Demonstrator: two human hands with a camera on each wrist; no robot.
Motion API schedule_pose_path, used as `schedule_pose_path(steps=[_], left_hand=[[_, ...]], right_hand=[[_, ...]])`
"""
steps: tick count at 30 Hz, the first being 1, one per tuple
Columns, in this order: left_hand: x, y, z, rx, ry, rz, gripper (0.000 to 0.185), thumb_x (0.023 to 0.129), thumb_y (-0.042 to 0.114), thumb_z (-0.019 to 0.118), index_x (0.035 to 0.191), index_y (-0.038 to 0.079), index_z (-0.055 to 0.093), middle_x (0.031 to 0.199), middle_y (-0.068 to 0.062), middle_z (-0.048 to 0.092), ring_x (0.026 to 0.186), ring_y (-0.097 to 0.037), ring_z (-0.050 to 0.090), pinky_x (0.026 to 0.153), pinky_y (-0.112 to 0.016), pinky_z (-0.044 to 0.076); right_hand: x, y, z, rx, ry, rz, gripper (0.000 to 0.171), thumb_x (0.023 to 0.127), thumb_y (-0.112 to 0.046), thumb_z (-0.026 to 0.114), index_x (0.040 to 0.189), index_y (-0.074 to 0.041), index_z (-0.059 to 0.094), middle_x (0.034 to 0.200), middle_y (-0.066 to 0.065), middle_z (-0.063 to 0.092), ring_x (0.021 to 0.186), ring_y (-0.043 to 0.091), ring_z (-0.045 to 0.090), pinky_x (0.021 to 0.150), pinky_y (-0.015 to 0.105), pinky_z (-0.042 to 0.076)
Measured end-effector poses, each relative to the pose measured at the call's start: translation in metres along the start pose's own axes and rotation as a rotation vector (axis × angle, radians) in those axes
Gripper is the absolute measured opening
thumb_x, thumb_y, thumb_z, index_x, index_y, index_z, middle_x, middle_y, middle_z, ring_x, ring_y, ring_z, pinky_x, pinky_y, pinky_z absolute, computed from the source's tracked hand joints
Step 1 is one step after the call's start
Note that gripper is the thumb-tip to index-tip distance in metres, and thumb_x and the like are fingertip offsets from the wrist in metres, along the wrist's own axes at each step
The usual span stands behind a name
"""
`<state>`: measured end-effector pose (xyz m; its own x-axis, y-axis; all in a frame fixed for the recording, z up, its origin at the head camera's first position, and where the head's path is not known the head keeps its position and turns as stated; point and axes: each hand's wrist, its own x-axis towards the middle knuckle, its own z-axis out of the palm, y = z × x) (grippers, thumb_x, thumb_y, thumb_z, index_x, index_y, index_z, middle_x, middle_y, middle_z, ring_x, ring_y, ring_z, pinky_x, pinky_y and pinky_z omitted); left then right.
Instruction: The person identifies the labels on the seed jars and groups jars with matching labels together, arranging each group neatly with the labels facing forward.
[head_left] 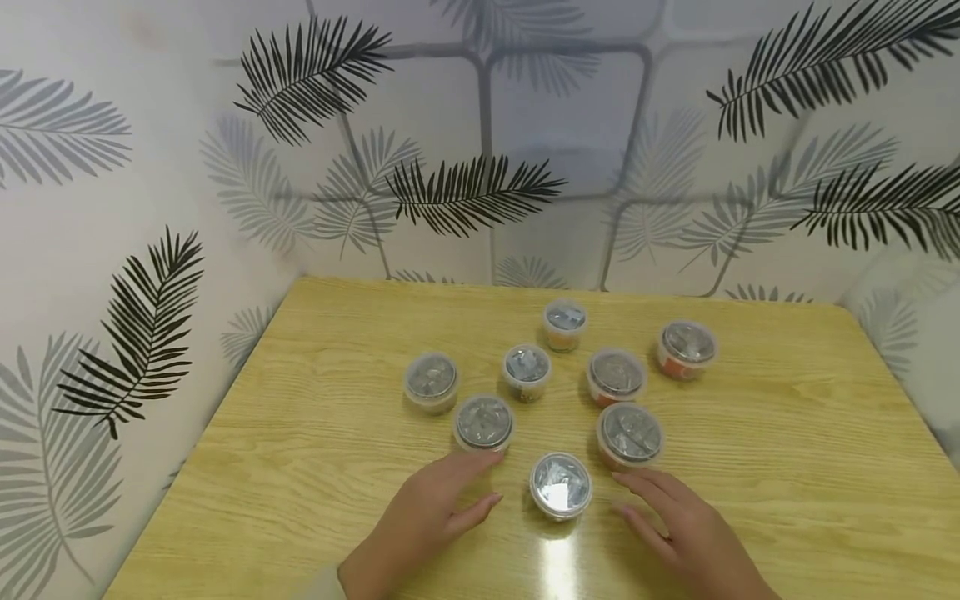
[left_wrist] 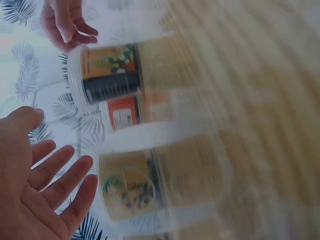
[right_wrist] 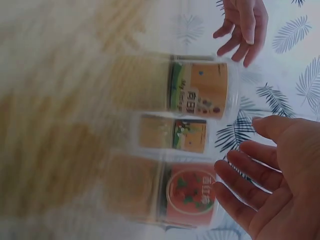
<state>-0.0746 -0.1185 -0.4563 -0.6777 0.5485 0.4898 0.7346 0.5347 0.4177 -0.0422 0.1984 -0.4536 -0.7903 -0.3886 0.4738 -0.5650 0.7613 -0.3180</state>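
Observation:
Between my two hands stands a small round lidded tub (head_left: pixel 561 486), upright on the table, its clear lid shining over grey contents or foil. My left hand (head_left: pixel 431 512) is to its left, fingers extended and apart from it, the fingertips by the near edge of another tub (head_left: pixel 483 423). On the other side, my right hand (head_left: pixel 686 529) reaches in with relaxed fingers, close to the near side of a third tub (head_left: pixel 630 435). Neither hand grips anything. In the left wrist view, the left hand (left_wrist: pixel 45 175) is spread beside a tub with a yellow label (left_wrist: pixel 131 185).
Farther back stand several similar tubs, among them a left one (head_left: pixel 432 382), a rear one (head_left: pixel 566 323) and a red-labelled one (head_left: pixel 687 348). Leaf-patterned wall covering (head_left: pixel 555 117) rises behind the wooden table (head_left: pixel 315 467) and at both sides.

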Motion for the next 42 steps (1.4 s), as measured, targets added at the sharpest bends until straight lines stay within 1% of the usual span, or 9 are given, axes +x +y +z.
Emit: schedule_pose_path(steps=[2,7,10,16,23,28,32,35,42], left_hand=[[0.001,0.003,0.005,-0.041,-0.037,-0.008,0.046,0.092,0.031,0.059,0.133,0.011,0.049,0.131,0.0,0.052,0.121,-0.012,0.047,0.097,-0.025,0.041],[0.002,0.009,0.013,-0.12,-0.153,-0.064,0.051,0.094,0.034,0.054,0.139,0.012,0.04,0.138,-0.003,0.045,0.127,-0.018,0.041,0.098,-0.032,0.04],[0.004,0.01,0.018,-0.142,-0.208,-0.11,0.054,0.095,0.039,0.051,0.14,0.013,0.038,0.14,-0.001,0.043,0.128,-0.021,0.039,0.1,-0.035,0.038],[0.01,0.013,0.029,-0.205,-0.296,-0.206,0.063,0.093,0.049,0.047,0.144,0.015,0.032,0.142,0.001,0.039,0.128,-0.016,0.038,0.102,-0.033,0.036],[0.014,0.013,0.039,-0.304,-0.302,-0.214,0.068,0.093,0.047,0.049,0.146,0.011,0.027,0.142,-0.003,0.04,0.125,-0.014,0.042,0.1,-0.03,0.038],[0.016,0.011,0.044,-0.43,-0.317,-0.248,0.069,0.093,0.045,0.051,0.147,0.011,0.025,0.138,-0.003,0.045,0.111,-0.009,0.052,0.088,-0.022,0.046],[0.017,0.011,0.045,-0.519,-0.305,-0.278,0.069,0.091,0.041,0.055,0.146,0.009,0.028,0.136,-0.004,0.046,0.106,-0.009,0.055,0.087,-0.022,0.047],[0.02,0.011,0.045,-0.594,-0.292,-0.288,0.067,0.09,0.035,0.057,0.145,0.007,0.029,0.136,-0.006,0.047,0.106,-0.01,0.056,0.087,-0.021,0.047],[0.027,0.014,0.037,-0.658,-0.254,-0.352,0.062,0.09,0.037,0.057,0.143,0.013,0.035,0.125,0.002,0.053,0.106,-0.008,0.055,0.088,-0.021,0.046]], right_hand=[[0.0,-0.004,0.004,0.022,-0.013,0.02,0.044,0.074,-0.017,0.078,0.115,-0.014,0.063,0.11,-0.002,0.062,0.095,0.014,0.061,0.073,0.032,0.053],[-0.002,-0.01,0.011,0.114,-0.072,0.092,0.042,0.08,-0.019,0.075,0.118,-0.013,0.061,0.103,-0.007,0.061,0.084,0.005,0.059,0.065,0.023,0.052],[-0.003,-0.012,0.014,0.146,-0.094,0.131,0.043,0.08,-0.02,0.075,0.12,-0.013,0.06,0.105,-0.006,0.062,0.086,0.003,0.059,0.069,0.024,0.053],[-0.002,-0.014,0.02,0.177,-0.119,0.18,0.048,0.081,-0.025,0.074,0.125,-0.014,0.057,0.113,-0.005,0.062,0.09,0.005,0.06,0.075,0.029,0.053],[0.003,-0.018,0.027,0.275,-0.165,0.226,0.058,0.083,-0.033,0.069,0.134,-0.014,0.05,0.117,-0.009,0.06,0.093,0.007,0.061,0.078,0.028,0.052],[0.004,-0.02,0.032,0.46,-0.195,0.297,0.065,0.083,-0.035,0.068,0.138,-0.009,0.044,0.123,-0.004,0.056,0.098,0.011,0.06,0.081,0.029,0.051],[0.006,-0.02,0.038,0.569,-0.19,0.322,0.069,0.081,-0.03,0.07,0.139,-0.005,0.04,0.125,0.0,0.055,0.101,0.014,0.059,0.083,0.029,0.051],[0.009,-0.02,0.04,0.597,-0.185,0.356,0.069,0.081,-0.03,0.07,0.139,-0.006,0.04,0.121,0.0,0.056,0.101,0.015,0.058,0.085,0.029,0.05],[0.018,-0.022,0.034,0.673,-0.158,0.363,0.059,0.083,-0.029,0.068,0.135,-0.014,0.045,0.12,0.0,0.056,0.101,0.019,0.058,0.087,0.033,0.049]])
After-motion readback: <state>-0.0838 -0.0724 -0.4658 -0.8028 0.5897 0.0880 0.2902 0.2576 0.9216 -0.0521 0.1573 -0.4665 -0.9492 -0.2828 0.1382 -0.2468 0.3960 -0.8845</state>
